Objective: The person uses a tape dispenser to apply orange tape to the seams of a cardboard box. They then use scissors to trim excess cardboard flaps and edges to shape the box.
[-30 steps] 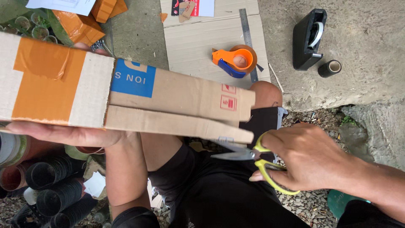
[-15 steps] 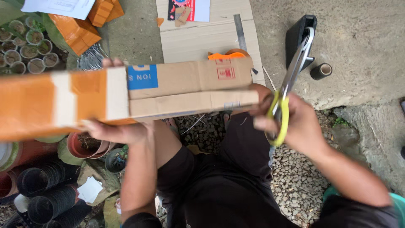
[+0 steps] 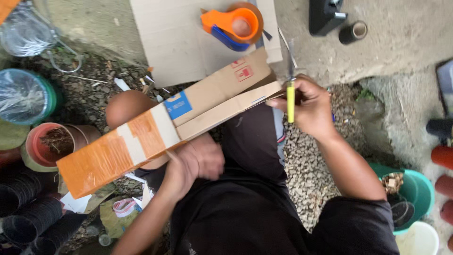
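Holding a long cardboard box (image 3: 179,123) across the lap while scissors (image 3: 290,89) meet its far end.

Left hand (image 3: 196,163) is clamped under the box's middle, just below its orange-taped near end. Right hand (image 3: 309,106) is closed on the yellow-handled scissors, touching the box's far tip. Beyond the box lies a flat cardboard sheet (image 3: 174,42) carrying an orange tape dispenser (image 3: 233,23); further right of it sit a black dispenser (image 3: 325,16) and a dark tape roll (image 3: 354,32).

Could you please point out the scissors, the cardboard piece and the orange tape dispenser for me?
scissors (image 3: 290,101), head view, on the yellow handle in the right hand.
cardboard piece (image 3: 207,101), head view, on its brown middle panel.
tape dispenser (image 3: 225,20), head view, on its orange body.
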